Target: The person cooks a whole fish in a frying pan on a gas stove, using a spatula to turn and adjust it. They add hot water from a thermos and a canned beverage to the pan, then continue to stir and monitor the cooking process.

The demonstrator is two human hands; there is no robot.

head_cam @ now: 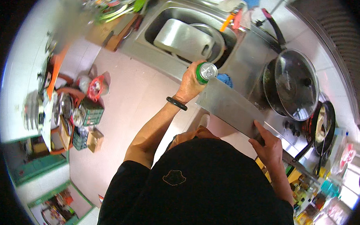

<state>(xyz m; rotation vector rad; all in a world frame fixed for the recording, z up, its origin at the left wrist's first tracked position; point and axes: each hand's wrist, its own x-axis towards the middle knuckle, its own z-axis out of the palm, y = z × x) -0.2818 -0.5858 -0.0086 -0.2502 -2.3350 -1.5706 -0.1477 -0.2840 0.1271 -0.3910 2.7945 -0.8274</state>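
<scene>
My left hand (189, 82), with a dark bangle (176, 103) on its wrist, is wrapped around a green drink can (208, 72). The can is upright, its silver lid and pull tab facing up. In my right hand (267, 143) is a broad cleaver (228, 107); the fingers mostly hide its handle. The blade lies across the front of my body, its far corner beside the can's rim. Whether blade and can touch, I cannot tell. Just behind them, a crumpled blue thing (225, 80) rests on the counter edge.
Beyond my left hand, the steel sink (141, 35) holds a metal cutting board (183, 40) and a round basin (220, 43). A large lidded pot (295, 84) and a frying pan (324, 127) stand to the right. Knives and scallions (118, 14) lie around a wooden board (103, 29).
</scene>
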